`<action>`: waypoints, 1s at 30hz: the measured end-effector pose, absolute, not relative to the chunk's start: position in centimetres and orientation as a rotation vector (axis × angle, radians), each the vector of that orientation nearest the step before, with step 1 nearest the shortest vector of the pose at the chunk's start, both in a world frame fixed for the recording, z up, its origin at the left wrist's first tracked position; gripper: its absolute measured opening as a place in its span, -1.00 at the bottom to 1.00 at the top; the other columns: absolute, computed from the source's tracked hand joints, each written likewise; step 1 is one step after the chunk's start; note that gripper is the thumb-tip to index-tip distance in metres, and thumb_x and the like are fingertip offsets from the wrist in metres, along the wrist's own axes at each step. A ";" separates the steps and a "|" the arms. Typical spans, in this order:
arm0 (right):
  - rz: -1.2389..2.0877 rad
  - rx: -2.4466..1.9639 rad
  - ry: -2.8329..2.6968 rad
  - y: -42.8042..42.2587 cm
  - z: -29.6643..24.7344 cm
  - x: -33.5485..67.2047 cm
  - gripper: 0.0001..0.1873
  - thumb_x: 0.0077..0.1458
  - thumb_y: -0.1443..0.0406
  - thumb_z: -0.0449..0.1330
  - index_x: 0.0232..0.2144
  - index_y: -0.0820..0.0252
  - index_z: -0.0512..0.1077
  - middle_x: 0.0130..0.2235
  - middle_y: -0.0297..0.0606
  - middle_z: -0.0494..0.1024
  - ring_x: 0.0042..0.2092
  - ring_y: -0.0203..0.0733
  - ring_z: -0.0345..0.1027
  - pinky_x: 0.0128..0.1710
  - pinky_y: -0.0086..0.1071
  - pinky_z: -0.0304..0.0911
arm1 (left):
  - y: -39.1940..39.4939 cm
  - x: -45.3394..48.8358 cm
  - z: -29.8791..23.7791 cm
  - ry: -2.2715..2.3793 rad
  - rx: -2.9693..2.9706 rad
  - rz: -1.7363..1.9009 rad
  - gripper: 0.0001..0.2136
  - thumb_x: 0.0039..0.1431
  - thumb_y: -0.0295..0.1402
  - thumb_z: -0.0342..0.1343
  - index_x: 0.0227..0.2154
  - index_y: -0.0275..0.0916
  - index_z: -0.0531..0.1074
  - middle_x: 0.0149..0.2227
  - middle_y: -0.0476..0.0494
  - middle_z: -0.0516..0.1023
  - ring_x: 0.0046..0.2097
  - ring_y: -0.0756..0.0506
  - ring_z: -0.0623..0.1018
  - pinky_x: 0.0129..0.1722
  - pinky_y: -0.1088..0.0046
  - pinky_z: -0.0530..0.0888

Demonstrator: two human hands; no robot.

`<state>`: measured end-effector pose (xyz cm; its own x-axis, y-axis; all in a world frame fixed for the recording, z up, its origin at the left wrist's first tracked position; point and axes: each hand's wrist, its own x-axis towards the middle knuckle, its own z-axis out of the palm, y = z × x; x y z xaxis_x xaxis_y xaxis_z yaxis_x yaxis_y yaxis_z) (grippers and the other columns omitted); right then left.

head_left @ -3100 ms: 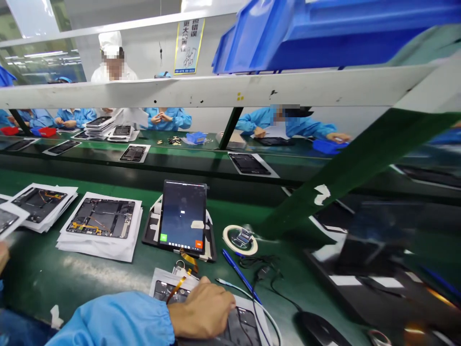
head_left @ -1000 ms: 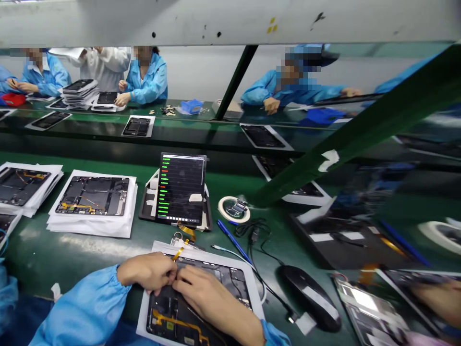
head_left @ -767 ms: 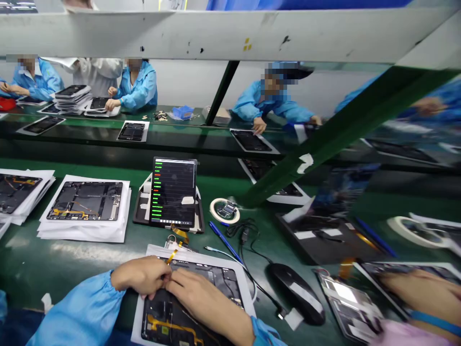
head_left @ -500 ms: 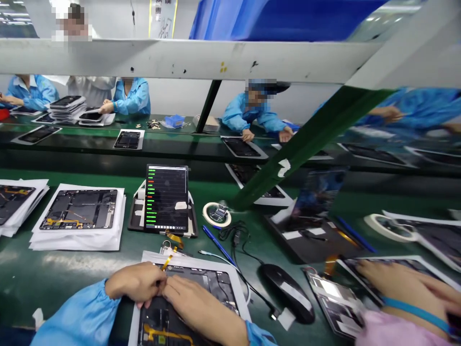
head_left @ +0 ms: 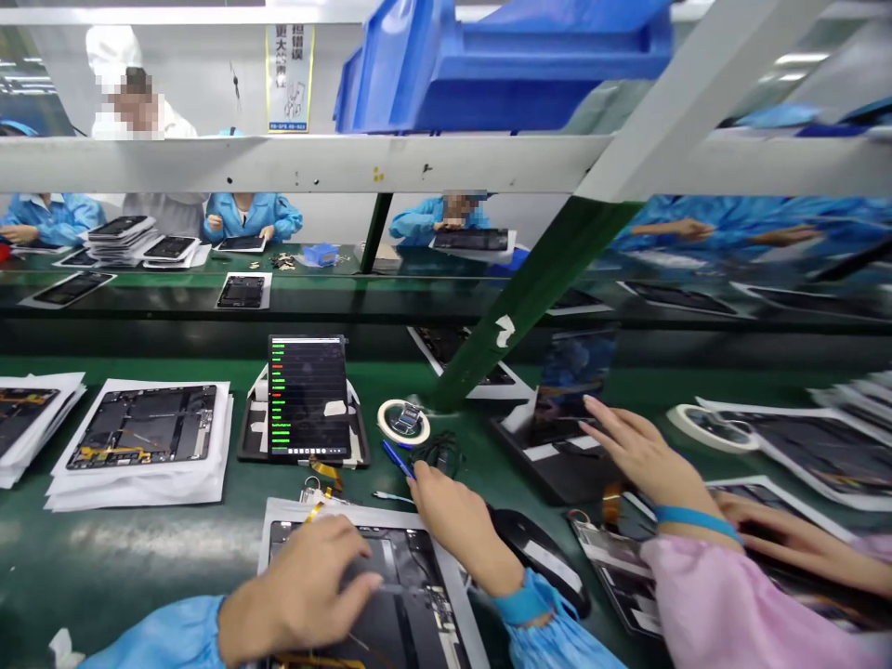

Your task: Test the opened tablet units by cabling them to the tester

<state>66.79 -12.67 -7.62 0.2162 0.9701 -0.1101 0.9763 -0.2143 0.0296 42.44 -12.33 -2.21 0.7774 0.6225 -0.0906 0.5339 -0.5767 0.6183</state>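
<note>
An opened tablet (head_left: 390, 618) lies on a white sheet in front of me, its dark inner parts and orange flex ribbon showing. My left hand (head_left: 299, 585) hovers over its left part, thumb and fingers apart with nothing seen in them. Past the sheet's right side, my right hand (head_left: 464, 525) has its fingers together at a blue pen-like tool (head_left: 397, 458), covering that tool's near end. The fingertips' undersides are hidden. Just behind the opened tablet stands a lit screen (head_left: 307, 400) with green and red text lines, joined to a flex cable (head_left: 325, 474).
A black mouse (head_left: 550, 557) sits right of my right hand. Behind it is a tape roll (head_left: 402, 424). Stacked tablets on paper (head_left: 143, 423) stand at left. A co-worker's hand (head_left: 648, 460) reaches in from the right. A green post (head_left: 536, 288) slants across.
My right hand has left the tablet and moved right to the blue tool. The left hand has opened and lifted from its pinch. The co-worker's hand has risen toward their screen.
</note>
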 end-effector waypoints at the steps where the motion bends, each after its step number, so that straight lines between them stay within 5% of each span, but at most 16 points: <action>1: -0.104 2.368 1.913 -12.7 -7.7 66.9 -0.82 0.41 0.33 -0.04 -0.19 0.28 0.34 -0.25 -0.05 0.57 -0.27 -0.03 0.56 -0.46 -0.39 0.08 | -13.2 43.2 -2.7 0.783 2.445 0.120 -0.76 0.33 -0.23 0.02 -0.10 -0.22 0.49 -0.01 -0.17 0.53 -0.02 -0.11 0.50 -0.01 0.40 0.43; 4: -0.156 2.440 1.990 -13.2 -7.8 67.4 -0.85 0.40 0.31 -0.05 -0.23 0.21 0.27 -0.30 -0.16 0.54 -0.33 -0.13 0.50 -0.45 -0.39 0.02 | -15.1 45.3 -5.0 0.662 2.800 -0.035 -0.61 0.40 -0.22 -0.12 0.09 -0.33 0.43 0.21 -0.34 0.39 0.09 -0.23 0.47 0.04 0.26 0.45; 8: -0.627 2.691 2.409 -14.2 -7.9 68.4 -0.93 0.27 0.31 0.00 -0.31 0.14 0.17 -0.49 -0.41 0.33 -0.48 -0.25 0.27 -0.41 -0.39 0.08 | -16.0 47.0 -8.6 0.570 3.150 -0.127 -0.53 0.35 -0.22 -0.03 0.12 -0.50 0.44 0.29 -0.59 0.25 0.01 -0.30 0.51 -0.15 0.21 0.45; 15: -1.681 2.578 2.540 -16.8 -9.8 68.3 -0.75 0.30 0.14 0.03 -0.27 0.20 0.37 -0.41 -0.31 0.42 -0.40 -0.24 0.29 -0.36 -0.37 0.23 | -16.6 47.0 -9.2 0.586 3.322 -0.008 -0.60 0.34 -0.26 -0.03 0.02 -0.40 0.56 0.27 -0.57 0.29 -0.21 -0.21 0.49 -0.32 0.25 0.30; 24: -1.368 2.957 2.556 -18.2 -11.5 68.2 -0.62 0.18 0.04 0.25 -0.51 0.17 0.34 -0.54 -0.34 0.37 -0.49 -0.27 0.25 -0.48 -0.43 0.16 | -17.0 47.1 -9.0 0.617 3.402 -0.028 -0.64 0.30 -0.23 0.04 0.00 -0.28 0.59 0.26 -0.51 0.33 -0.25 -0.16 0.46 -0.32 0.29 0.23; 30: -1.719 2.984 2.380 -18.4 -11.9 68.4 -0.60 0.22 -0.01 0.21 -0.45 0.13 0.28 -0.59 -0.39 0.39 -0.60 -0.30 0.21 -0.58 -0.44 0.11 | -16.7 47.1 -9.5 0.610 3.395 -0.007 -0.59 0.28 -0.24 0.04 0.07 -0.33 0.54 0.25 -0.52 0.34 -0.24 -0.18 0.47 -0.32 0.26 0.25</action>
<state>68.40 -18.42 -11.94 0.2609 0.9640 0.0520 0.2539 -0.0166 -0.9671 47.15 -16.74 -9.53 0.9390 0.3404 0.0499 0.3392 -0.8920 -0.2986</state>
